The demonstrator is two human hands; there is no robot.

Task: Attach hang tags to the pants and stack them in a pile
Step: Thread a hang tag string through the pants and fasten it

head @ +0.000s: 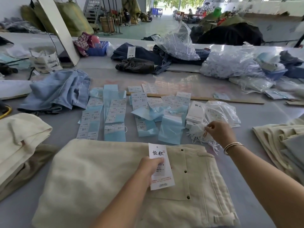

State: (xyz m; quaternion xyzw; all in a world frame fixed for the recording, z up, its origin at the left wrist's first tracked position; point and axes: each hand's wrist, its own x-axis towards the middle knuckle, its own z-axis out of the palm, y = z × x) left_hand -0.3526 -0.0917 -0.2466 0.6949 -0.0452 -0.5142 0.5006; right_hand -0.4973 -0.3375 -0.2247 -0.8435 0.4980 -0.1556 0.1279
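A folded pair of cream pants [115,186] is laid flat on a grey table [256,112], nearest the viewer. A white hang tag [160,167] printed with black characters is held against the pants by the left hand [150,168], fingers curled around its left edge. Just beyond the pants' far right corner, a bundle of white strings [199,134] is pinched by the right hand [219,131], fingers bent narrowly together; bangles [232,146] are worn on that wrist. Beyond the pants, rows of pale blue sticker sheets [115,119] are spread out. A stack of white tags [195,112] is seen beside the strings. Left of the pants, more cream garments [21,142] are piled.
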